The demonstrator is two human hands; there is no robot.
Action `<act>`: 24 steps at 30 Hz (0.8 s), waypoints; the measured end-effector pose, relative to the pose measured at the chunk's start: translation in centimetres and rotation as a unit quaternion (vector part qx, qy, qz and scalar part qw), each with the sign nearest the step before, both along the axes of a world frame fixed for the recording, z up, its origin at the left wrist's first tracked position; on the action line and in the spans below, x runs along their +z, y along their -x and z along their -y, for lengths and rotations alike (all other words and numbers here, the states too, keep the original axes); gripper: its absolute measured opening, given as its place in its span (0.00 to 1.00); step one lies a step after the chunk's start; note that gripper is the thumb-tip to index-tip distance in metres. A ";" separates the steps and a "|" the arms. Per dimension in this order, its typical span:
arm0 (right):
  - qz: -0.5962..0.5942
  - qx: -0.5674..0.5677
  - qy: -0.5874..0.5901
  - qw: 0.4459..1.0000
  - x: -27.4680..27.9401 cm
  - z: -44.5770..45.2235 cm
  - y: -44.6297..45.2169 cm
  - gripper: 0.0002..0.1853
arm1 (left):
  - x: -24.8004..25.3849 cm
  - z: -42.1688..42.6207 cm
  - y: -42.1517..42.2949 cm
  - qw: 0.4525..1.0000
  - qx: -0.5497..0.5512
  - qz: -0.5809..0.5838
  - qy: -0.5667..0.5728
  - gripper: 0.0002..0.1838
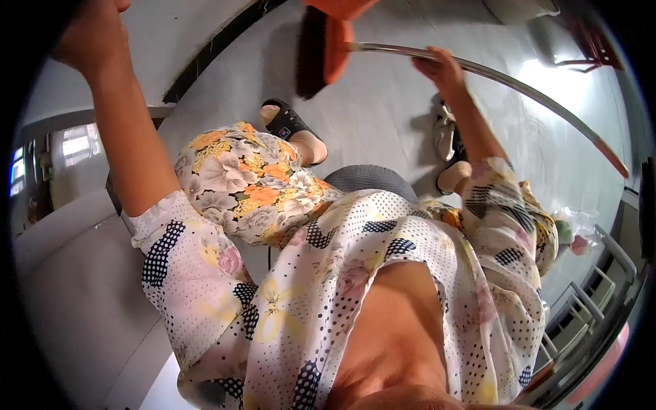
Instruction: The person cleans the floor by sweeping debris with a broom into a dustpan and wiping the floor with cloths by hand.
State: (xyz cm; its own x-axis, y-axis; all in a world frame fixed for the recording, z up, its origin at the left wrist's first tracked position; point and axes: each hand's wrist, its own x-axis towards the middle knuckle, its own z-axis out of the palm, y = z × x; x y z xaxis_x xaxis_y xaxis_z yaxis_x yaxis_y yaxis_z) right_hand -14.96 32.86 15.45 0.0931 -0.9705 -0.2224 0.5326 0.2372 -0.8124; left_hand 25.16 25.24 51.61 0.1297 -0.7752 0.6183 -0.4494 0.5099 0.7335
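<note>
orange plastic makes up the head of the broom (337,51), which sits near the top middle of the view with its dark bristles (311,53) turned toward the left side of the view. a shiny metal pole (519,80) runs from the head across to the right, looking bowed, and ends in a reddish tip (611,157). the right hand (441,68) is closed around the pole, between the head and the middle of its length, with the fingers wrapped over the metal. the left hand (92,34) is raised at the upper left edge, partly lost in the dark rim of the view; how far open it is, and whether it has hold of anything, i cannot tell. it shows in front of a pale surface (154,34).

another orange piece (342,7) shows at the top edge just beside the broom's head, cut off, so its shape is unclear. grey floor (389,102) spreads under the broom, with a black strip (212,51) along its left side. the left foot wears a black open-toed sandal (290,125); near the right foot (454,176) lies a pale shoe (444,138). a grey, rounded, textured thing (372,179) shows between the legs, which are in flowered trousers (236,181) under a dotted, patterned blouse (301,294). off to the right are a clear plastic bag (581,222) with something green and something reddish in it, a metal rack (618,253) and, higher up, a dark red piece of furniture (594,44).
</note>
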 end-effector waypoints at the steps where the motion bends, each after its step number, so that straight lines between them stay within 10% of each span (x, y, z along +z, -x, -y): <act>1: 0.016 -0.003 -0.001 1.000 0.3 0.1 -2.9 0.16 | -0.1 0.9 0.3 0.997 0.070 -0.002 0.033 0.18; 5: 0.000 0.040 -0.065 0.997 1.2 0.2 -8.4 0.13 | -0.3 2.3 -0.2 0.993 -0.045 -0.039 0.100 0.18; 8: -0.156 0.136 -0.073 0.976 2.7 0.0 -5.9 0.14 | -0.1 0.5 1.7 0.989 0.139 0.001 0.058 0.13; 15: -0.340 0.179 -0.041 0.922 11.7 4.1 5.3 0.16 | -2.2 1.9 -0.1 0.997 0.067 0.038 0.032 0.14; 24: -0.415 0.023 0.017 0.910 14.1 6.6 10.8 0.12 | -6.4 4.8 -2.2 0.959 0.064 0.270 -0.050 0.20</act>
